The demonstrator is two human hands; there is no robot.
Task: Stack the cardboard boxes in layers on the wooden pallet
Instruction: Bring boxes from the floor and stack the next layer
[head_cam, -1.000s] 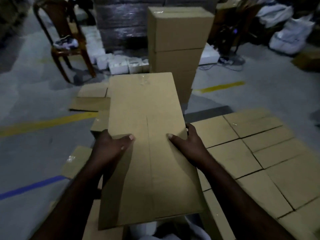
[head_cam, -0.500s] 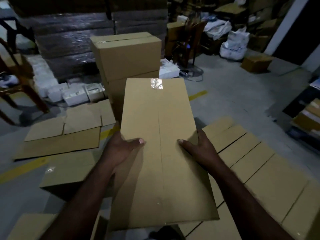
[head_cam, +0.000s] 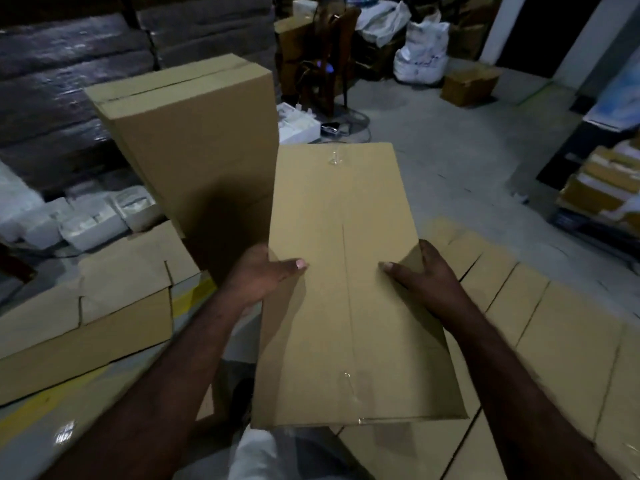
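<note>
bare concrete floor ahead right, tall box stack blocking ahead left

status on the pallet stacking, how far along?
Done: one flat layer of boxes lies side by side at lower right; what it rests on is hidden. In hand: the left hand and right hand grip one sealed box by its sides. Left: placing it, likely also the tall box stack behind.
</note>
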